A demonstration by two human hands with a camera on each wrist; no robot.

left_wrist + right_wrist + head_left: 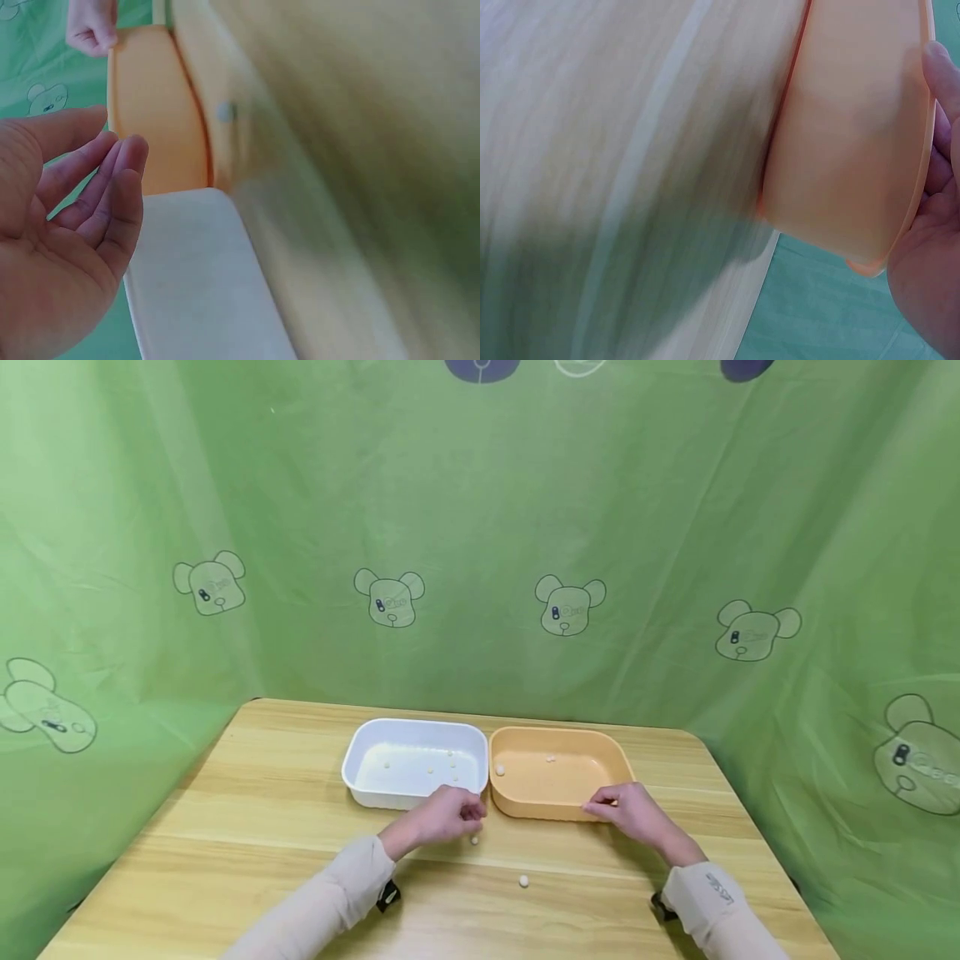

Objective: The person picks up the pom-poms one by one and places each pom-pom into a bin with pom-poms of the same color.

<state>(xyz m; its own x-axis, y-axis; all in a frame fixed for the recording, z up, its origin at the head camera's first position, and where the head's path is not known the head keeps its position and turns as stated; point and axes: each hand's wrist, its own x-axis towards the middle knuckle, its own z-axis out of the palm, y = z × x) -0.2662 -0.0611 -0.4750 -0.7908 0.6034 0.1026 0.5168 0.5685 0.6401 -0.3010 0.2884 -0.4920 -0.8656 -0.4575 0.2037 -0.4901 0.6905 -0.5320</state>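
Above the front right corner of the white bin (365, 799), my left hand (446, 817) hovers with loosely bent fingers. In the left wrist view nothing shows between its thumb and fingers. A small pale ball (475, 840) appears just below those fingertips. My right hand (633, 814) pinches the rim of the orange bin (536, 812) near its front right corner; the right wrist view has the thumb (937, 64) on the rim and the other fingers partly hidden behind it. Another pale ball (523, 881) lies on the table in front of the orange bin.
Both bins stand side by side on the wooden table (247, 810). Several small yellowish balls (431, 770) lie in the white bin. The orange bin holds a larger pale ball (500, 770) and small bits (551, 759). A green curtain (480, 668) surrounds the table's back and sides.
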